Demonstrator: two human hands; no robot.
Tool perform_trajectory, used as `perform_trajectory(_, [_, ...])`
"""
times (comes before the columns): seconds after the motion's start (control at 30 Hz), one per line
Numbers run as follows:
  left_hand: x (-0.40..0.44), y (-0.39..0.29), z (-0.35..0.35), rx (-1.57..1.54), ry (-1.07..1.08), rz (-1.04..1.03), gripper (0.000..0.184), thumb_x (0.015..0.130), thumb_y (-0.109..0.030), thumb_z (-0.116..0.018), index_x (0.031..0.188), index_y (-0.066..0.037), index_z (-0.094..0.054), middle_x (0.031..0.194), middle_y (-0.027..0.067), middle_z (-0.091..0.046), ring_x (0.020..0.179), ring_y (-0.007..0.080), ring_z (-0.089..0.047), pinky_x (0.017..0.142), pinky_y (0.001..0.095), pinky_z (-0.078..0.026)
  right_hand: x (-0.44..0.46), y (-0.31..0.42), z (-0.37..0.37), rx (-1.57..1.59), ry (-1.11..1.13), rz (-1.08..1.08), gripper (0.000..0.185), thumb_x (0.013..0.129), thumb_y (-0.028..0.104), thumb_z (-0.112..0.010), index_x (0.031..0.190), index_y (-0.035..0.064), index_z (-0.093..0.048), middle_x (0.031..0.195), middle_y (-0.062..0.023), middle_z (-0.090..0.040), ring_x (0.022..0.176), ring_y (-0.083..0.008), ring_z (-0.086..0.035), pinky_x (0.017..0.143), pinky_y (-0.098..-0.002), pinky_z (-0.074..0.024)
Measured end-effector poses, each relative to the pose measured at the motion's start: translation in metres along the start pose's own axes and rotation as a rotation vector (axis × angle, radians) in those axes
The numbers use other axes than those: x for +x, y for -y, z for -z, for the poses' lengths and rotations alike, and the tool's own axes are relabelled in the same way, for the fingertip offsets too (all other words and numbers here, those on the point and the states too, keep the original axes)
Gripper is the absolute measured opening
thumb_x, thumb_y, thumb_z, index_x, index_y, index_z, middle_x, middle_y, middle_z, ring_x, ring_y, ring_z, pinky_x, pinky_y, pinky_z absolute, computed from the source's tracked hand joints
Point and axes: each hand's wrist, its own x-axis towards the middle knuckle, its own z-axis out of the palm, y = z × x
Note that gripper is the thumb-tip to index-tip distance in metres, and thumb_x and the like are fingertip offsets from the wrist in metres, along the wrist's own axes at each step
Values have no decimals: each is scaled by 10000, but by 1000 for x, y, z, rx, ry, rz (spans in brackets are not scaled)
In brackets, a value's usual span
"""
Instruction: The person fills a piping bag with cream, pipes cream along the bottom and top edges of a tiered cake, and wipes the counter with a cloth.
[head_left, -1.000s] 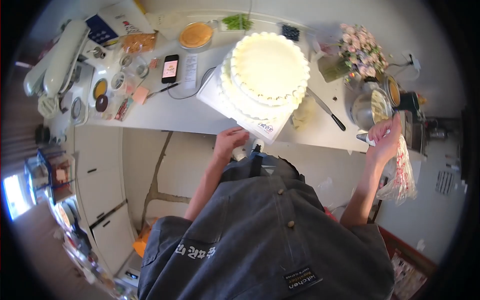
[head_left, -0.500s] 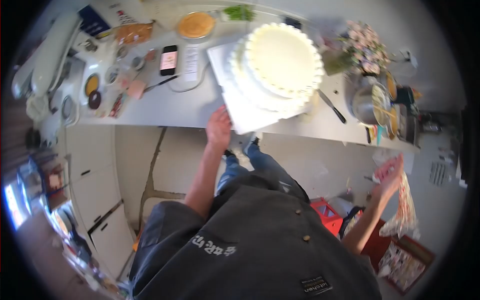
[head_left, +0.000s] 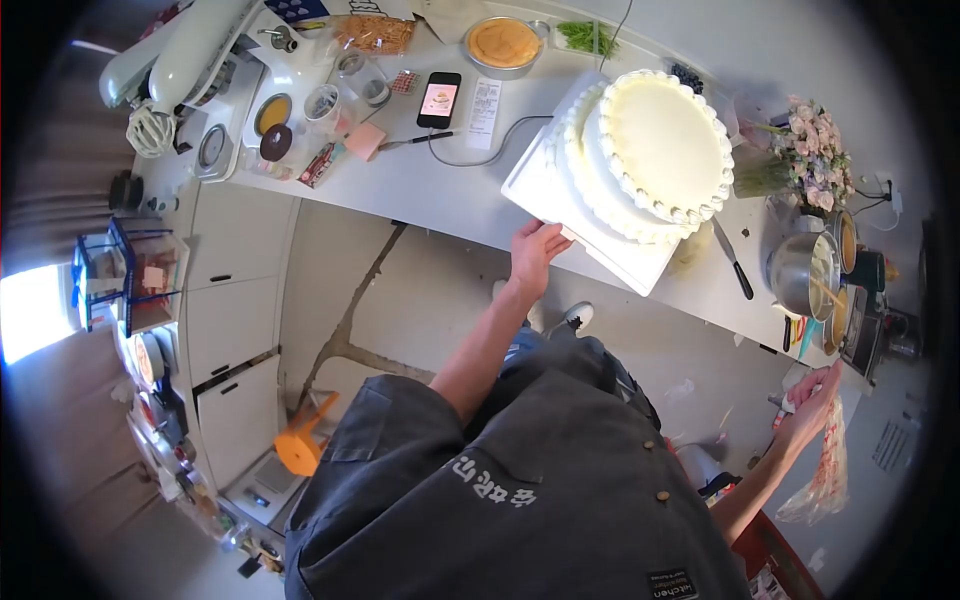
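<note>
A two-tier cake (head_left: 662, 145) with white frosting and a piped border stands on a white square board (head_left: 628, 268) at the counter's front edge. At the board's near edge is my left hand (head_left: 533, 258), its fingers closed on the rim. Out to the right, away from the cake, my right hand (head_left: 803, 408) is closed round the top of a clear plastic piping bag (head_left: 822, 480). The bag hangs below the hand, with whitish and reddish smears in it. Part of the grip is hidden by the fingers.
A knife (head_left: 735, 262) lies right of the cake, near a metal bowl (head_left: 803, 275) and a flower bunch (head_left: 815, 160). Left are a phone (head_left: 439, 100), a cable, a paper slip (head_left: 484, 112) and a stand mixer (head_left: 195, 70). Behind sits a round sponge in a tin (head_left: 503, 45).
The board and cake have turned counter-clockwise, with my left hand at the board's edge. My right hand still holds the bag. The whole view has swung, shifting the counter rightward in the picture.
</note>
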Motion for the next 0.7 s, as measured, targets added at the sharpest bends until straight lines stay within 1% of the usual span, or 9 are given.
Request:
perform_trajectory(0.27, [-14, 42, -11, 136, -75, -101, 174, 885, -41, -649, 1018, 71, -638, 962, 143, -685, 883, 231, -686, 858, 369, -578, 52, -39, 16, -110, 114, -23, 560, 1024, 530, -410, 659, 107, -392, 573, 16, -284, 535, -95, -312, 541, -263, -291])
perform_trajectory(0.33, [-18, 47, -11, 171, -93, -119, 170, 880, -46, -667, 1005, 66, -641, 945, 139, -687, 867, 227, -685, 837, 360, -579, 65, -47, 16, -162, 131, 13, 546, 1034, 512, -406, 657, 117, -392, 568, 28, -276, 529, -88, -302, 520, -264, -271])
perform_trajectory(0.37, [-20, 50, -12, 188, -92, -122, 169, 877, -48, -676, 999, 64, -642, 936, 137, -688, 859, 225, -685, 827, 355, -580, 76, -67, 23, -178, 222, 197, 528, 1034, 533, -387, 697, 131, -441, 605, 42, -309, 553, -75, -305, 524, -256, -261])
perform_trajectory(0.43, [-23, 55, -13, 201, -132, -135, 187, 862, -54, -701, 1002, 62, -659, 896, 106, -686, 824, 192, -678, 803, 326, -573, 107, -93, 25, 39, 214, -107, 390, 1047, 443, -450, 790, 151, -483, 636, 74, -300, 563, -51, -309, 521, -227, -268])
perform_trajectory(0.47, [-19, 62, -7, 202, -154, -120, 154, 856, -57, -712, 973, 34, -669, 880, 92, -686, 808, 177, -672, 779, 317, -562, 118, -113, 23, 68, 167, -132, 354, 1046, 450, -455, 829, 183, -536, 676, 88, -345, 581, -32, -315, 502, -218, -244])
perform_trajectory(0.5, [-26, 60, -16, 244, -176, -132, 129, 854, -48, -711, 954, 21, -667, 867, 84, -685, 798, 178, -672, 777, 319, -561, 104, -94, 25, -63, 272, 0, 392, 1051, 457, -435, 856, 140, -558, 716, 71, -393, 615, -59, -349, 530, -238, -292])
perform_trajectory(0.53, [-28, 64, -16, 194, -172, -125, 143, 862, -43, -701, 985, 14, -655, 898, 89, -684, 818, 201, -681, 781, 332, -566, 103, -94, 28, -238, 287, -41, 439, 1057, 458, -409, 854, 94, -546, 719, 51, -415, 649, -94, -380, 573, -273, -341])
perform_trajectory(0.6, [-31, 70, -20, 219, -191, -100, 196, 903, -92, -676, 1063, 8, -622, 976, 112, -676, 904, 248, -693, 793, 346, -574, 104, -106, 28, -216, 285, -52, 574, 1051, 518, -353, 769, 42, -506, 671, 3, -417, 650, -153, -403, 610, -338, -365])
perform_trajectory(0.7, [-40, 81, -24, 284, -213, -90, 305, 941, -227, -668, 1143, -6, -613, 1030, 141, -673, 924, 259, -688, 798, 351, -569, 104, -96, 46, -196, 216, -79, 655, 1035, 558, -336, 651, 38, -443, 590, -54, -413, 603, -195, -396, 608, -349, -368])
